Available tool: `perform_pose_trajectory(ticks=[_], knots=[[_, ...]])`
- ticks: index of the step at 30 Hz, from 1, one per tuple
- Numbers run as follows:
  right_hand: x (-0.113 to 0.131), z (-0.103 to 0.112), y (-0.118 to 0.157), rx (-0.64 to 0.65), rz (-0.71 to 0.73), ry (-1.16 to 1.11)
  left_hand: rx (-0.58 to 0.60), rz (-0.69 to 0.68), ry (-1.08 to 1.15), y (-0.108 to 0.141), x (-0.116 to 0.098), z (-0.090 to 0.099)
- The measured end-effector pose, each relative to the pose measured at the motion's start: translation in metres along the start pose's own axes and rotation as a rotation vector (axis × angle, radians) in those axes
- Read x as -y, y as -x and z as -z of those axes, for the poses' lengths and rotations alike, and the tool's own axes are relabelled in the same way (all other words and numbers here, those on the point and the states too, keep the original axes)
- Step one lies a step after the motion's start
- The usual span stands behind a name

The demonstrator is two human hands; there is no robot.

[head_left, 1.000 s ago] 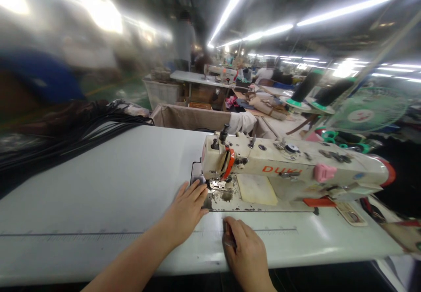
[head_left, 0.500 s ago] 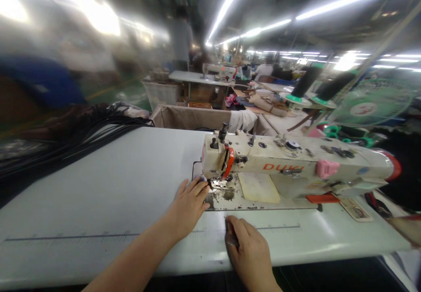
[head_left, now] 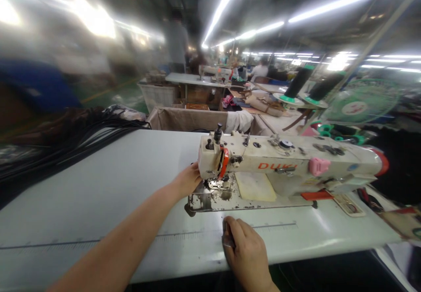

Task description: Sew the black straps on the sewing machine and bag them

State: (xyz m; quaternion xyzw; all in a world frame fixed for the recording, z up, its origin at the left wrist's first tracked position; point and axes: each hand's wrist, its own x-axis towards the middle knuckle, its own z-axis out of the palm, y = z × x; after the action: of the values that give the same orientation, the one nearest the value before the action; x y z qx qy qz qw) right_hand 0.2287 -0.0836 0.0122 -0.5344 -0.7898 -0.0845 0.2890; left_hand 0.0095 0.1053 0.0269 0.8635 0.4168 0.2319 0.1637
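Note:
A cream sewing machine (head_left: 250, 154) with an orange lever guard stands on the pale worktable (head_left: 158, 151). My left hand (head_left: 190, 179) reaches to the left side of the machine's head, and its fingertips are hidden behind it. What those fingers touch cannot be seen. On the table in front of the machine bed (head_left: 226, 200), my right hand (head_left: 246, 248) is closed, its fingers curled round a small dark object (head_left: 227, 235). Most of that object is covered by the fingers, so its kind is unclear. The metal slide plate (head_left: 219, 185) below the needle area lies bare.
Long black strips (head_left: 75, 151) lie over the table's left end. Behind the table stands a fabric-lined bin (head_left: 187, 119) with a white cloth on its rim. Black thread cones (head_left: 297, 83) and a green fan (head_left: 358, 105) stand at the right. A printed ruler (head_left: 177, 235) runs along the front.
My left hand has moved from the front of the needle area up and back, to behind the machine's head. My right hand stays closed in about the same place. The view has shifted slightly.

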Motion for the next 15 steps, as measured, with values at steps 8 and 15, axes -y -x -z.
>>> perform_pose_trajectory(ticks=[8, 15], knots=[[0.000, -0.001, 0.002, 0.019, -0.012, -0.007, 0.004, -0.088, 0.011, -0.007, 0.019, 0.006], [0.001, -0.001, 0.000, 0.000, -0.013, -0.012, -0.020, -0.069, 0.041, -0.001, 0.025, 0.013]])
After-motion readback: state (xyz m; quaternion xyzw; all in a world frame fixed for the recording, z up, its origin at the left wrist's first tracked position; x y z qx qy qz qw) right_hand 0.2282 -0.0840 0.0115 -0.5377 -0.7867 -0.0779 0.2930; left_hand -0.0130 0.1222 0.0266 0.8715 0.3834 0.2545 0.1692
